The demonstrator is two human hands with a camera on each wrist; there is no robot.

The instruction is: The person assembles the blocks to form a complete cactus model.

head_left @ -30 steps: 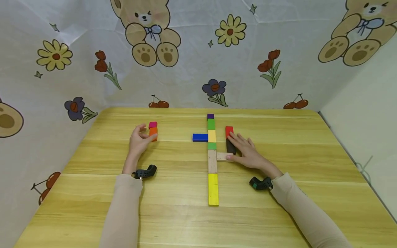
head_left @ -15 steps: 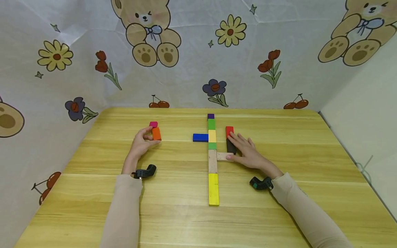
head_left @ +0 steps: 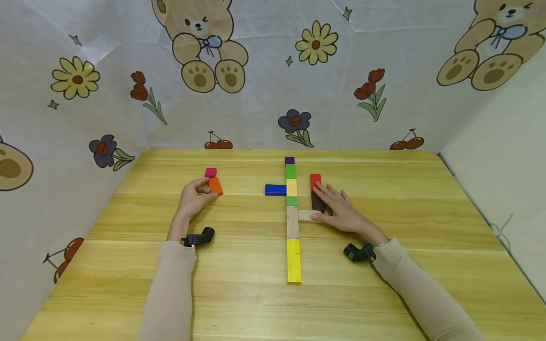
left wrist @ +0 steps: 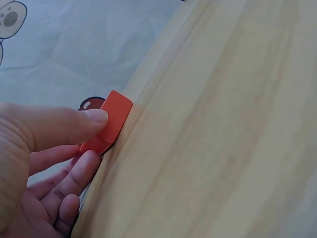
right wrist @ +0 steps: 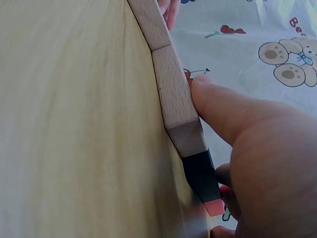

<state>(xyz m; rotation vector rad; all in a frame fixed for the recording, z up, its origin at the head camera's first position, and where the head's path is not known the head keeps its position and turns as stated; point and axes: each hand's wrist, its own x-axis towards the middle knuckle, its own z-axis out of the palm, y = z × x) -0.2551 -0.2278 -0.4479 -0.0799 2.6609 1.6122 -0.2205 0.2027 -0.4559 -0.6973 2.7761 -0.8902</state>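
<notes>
My left hand [head_left: 194, 199] pinches an orange block [head_left: 215, 186] between thumb and fingers at the left of the table. In the left wrist view the thumb lies on the face of this orange block [left wrist: 118, 115]. Just behind it lies a small pink block [head_left: 211, 172]. My right hand [head_left: 341, 210] is spread, its fingers fairly straight. The thumb touches a plain wooden block [head_left: 306, 216], and the fingers rest at a black block [head_left: 317, 202] and a red block [head_left: 315, 181], partly covering them. The right wrist view shows the wooden block [right wrist: 176, 89] meeting the black one.
A straight row of blocks runs down the middle: purple [head_left: 289, 160], green [head_left: 290, 171], pale yellow [head_left: 291, 187], another green, plain wood [head_left: 292, 222] and yellow [head_left: 294, 260]. A blue block [head_left: 275, 190] juts left from it. A patterned cloth [head_left: 256, 113] hangs behind the table.
My left hand now pinches the orange block, which has shifted slightly right and turned at an angle to the pink block. My right hand stays where it was.
</notes>
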